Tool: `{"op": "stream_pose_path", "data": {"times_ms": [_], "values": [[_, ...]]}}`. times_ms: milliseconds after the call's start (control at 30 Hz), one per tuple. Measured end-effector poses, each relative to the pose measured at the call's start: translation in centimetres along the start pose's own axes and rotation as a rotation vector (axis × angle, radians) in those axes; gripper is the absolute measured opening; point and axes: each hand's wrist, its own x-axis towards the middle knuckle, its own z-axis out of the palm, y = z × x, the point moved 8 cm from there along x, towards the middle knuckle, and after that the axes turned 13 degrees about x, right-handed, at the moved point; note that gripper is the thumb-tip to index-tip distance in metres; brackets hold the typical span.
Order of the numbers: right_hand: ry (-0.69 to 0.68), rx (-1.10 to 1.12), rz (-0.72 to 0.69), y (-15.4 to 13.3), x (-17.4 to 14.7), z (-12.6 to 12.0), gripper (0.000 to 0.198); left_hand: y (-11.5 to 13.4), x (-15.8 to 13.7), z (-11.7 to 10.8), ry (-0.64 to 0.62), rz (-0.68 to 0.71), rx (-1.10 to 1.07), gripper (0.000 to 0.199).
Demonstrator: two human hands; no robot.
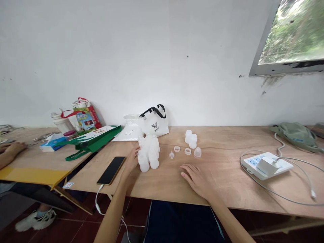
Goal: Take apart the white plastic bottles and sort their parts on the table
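A tight cluster of frosted white small bottles stands left of centre on the wooden table. Against its left side rests my left hand, fingers stretched out and partly hidden at the bottles; whether they press on them is unclear. My right hand lies flat with fingers apart, holding nothing. Just beyond it are a clear bottle nipple, a screw ring, a second ring and a clear domed cap. Two more frosted cups or bottles stand behind these parts.
A black phone with a cable lies left of my left arm. White bags lean by the wall. A power strip with a charger and looping cable sits right, near a grey-green cloth. Another person's hand rests on the left table.
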Motion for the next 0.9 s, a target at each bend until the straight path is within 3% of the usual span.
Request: {"op": "stream_pose_path", "data": {"times_ms": [67, 133, 233, 300, 367, 433, 500, 567, 633, 700, 900], "values": [[0.038, -0.052, -0.013, 0.4, 0.0, 0.1, 0.039, 0.0, -0.1, -0.9, 0.099, -0.005, -0.012, 0.032], [0.084, -0.125, -0.026, 0.9, -0.1, 0.3, 0.040, 0.9, -1.1, -2.5, 0.321, 0.023, -0.070, 0.028], [0.120, -0.240, -0.042, 1.6, -0.2, 0.8, 0.041, 4.2, -5.0, -4.3, 0.679, 0.177, -0.216, 0.026], [0.118, -0.293, -0.053, 1.9, -0.2, 1.1, 0.041, 7.3, -8.0, -3.8, 0.762, 0.325, -0.257, 0.026], [0.112, -0.324, -0.065, 1.9, -0.2, 1.3, 0.040, 10.3, -10.1, -1.5, 0.611, 0.444, -0.263, 0.025], [0.109, -0.342, -0.072, 1.9, -0.2, 1.3, 0.039, 12.6, -11.4, 2.5, 0.280, 0.504, -0.158, 0.020], [0.101, -0.355, -0.076, 1.9, -0.1, 1.3, 0.038, 13.0, -12.8, 7.8, -0.148, 0.520, 0.047, 0.022], [0.090, -0.367, -0.081, 2.0, -0.1, 1.2, 0.039, 11.8, -14.1, 11.5, -0.401, 0.530, 0.240, 0.024], [0.072, -0.373, -0.087, 2.0, -0.2, 1.0, 0.039, 10.2, -14.8, 13.6, -0.494, 0.586, 0.423, 0.026], [0.048, -0.372, -0.094, 2.1, -0.2, 0.8, 0.040, 8.6, -14.9, 14.5, -0.497, 0.626, 0.608, 0.028], [0.066, -0.366, -0.096, 1.9, -0.3, 0.6, 0.040, 6.7, -14.4, 14.6, -0.477, 0.659, 0.796, 0.032]]}}
